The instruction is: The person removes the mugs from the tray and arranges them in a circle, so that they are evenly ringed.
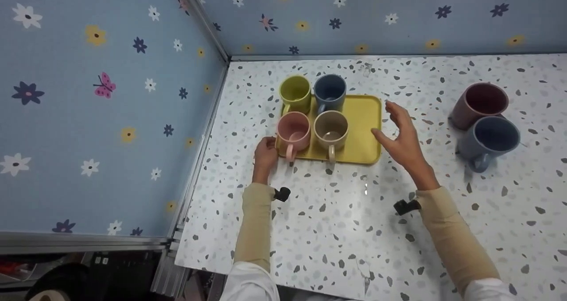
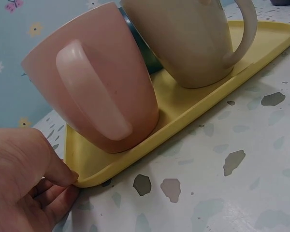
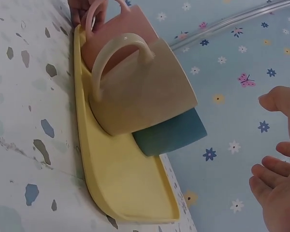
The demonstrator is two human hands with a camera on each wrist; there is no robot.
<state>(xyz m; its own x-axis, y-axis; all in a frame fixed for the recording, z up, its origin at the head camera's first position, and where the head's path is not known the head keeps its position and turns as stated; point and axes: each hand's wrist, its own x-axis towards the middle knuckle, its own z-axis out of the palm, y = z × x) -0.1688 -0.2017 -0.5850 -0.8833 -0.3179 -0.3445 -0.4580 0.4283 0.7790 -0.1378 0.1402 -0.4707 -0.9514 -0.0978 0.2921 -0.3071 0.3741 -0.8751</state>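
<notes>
A yellow tray [image 1: 361, 130] lies on the table, bearing a pink mug [image 1: 294, 131], a beige mug [image 1: 331, 130], a green mug [image 1: 301, 98] and a blue mug [image 1: 330, 98]. My left hand [image 1: 266, 154] pinches the tray's near left corner, thumb at the rim and fingers curled below it, as the left wrist view shows. Beside the tray's right edge, my right hand [image 1: 405, 139] is held up with fingers spread and nothing in it. The right wrist view shows its palm facing the tray, apart from the mugs.
Off to the right, a maroon mug [image 1: 478, 106] and another blue mug [image 1: 489, 137] stand close together on the speckled table [image 1: 328, 230]. Blue flowered panels [image 1: 381, 21] border the table at the back and the left.
</notes>
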